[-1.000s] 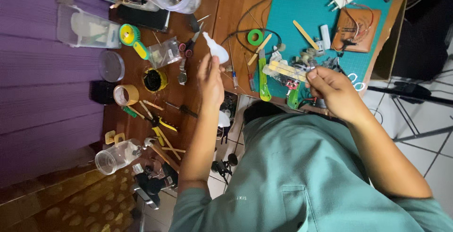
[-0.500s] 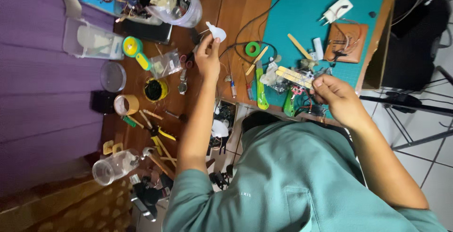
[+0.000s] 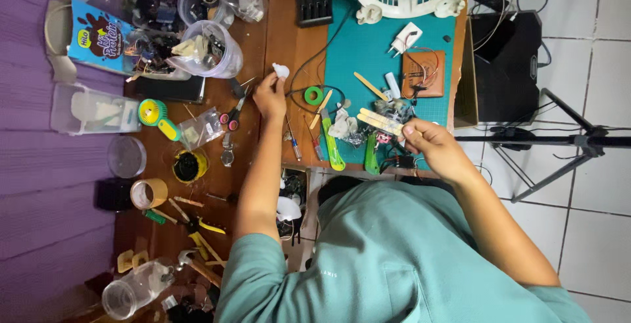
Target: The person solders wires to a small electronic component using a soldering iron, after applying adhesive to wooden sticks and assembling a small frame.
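— Wooden desk (image 3: 263,40), green cutting mat (image 3: 368,47); what's in your hands?

— My left hand (image 3: 269,96) pinches a small white plastic piece (image 3: 280,70) above the scissors (image 3: 231,114), fingers closed on it.

— And the other?

— My right hand (image 3: 430,142) grips an ice-cream-stick assembly (image 3: 380,122) with wires, at the mat's near edge, beside the green tape roll (image 3: 313,95).

head cam | overhead, facing down | mid-range | wooden desk (image 3: 263,47)
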